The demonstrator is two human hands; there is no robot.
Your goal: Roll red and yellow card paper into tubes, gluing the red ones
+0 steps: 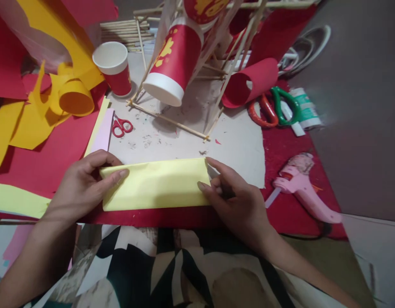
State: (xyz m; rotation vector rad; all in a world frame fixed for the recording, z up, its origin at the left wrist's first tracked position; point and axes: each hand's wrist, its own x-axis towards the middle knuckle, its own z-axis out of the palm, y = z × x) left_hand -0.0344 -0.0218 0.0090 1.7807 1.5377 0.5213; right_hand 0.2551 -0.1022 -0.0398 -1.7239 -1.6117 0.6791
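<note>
A strip of folded yellow paper [159, 184] stretches between my hands at the table's front edge. My left hand [88, 182] pinches its left end, thumb on top and fingers behind. At the other end, my right hand [232, 190] holds the right edge between thumb and fingers. Just beyond the paper, small red-handled scissors [122, 127] lie beside a pale purple sheet [103, 132]. Above the white board [239, 149], a frame of thin wooden sticks [168, 122] carries a tilted red paper cup [176, 60].
An upright paper cup [112, 68] stands at the back. Curled orange paper [75, 96] lies left. To the right are a rolled red paper [249, 83], green-handled scissors [285, 105], a white-green roll [305, 107] and a pink glue gun [306, 190] with its cord.
</note>
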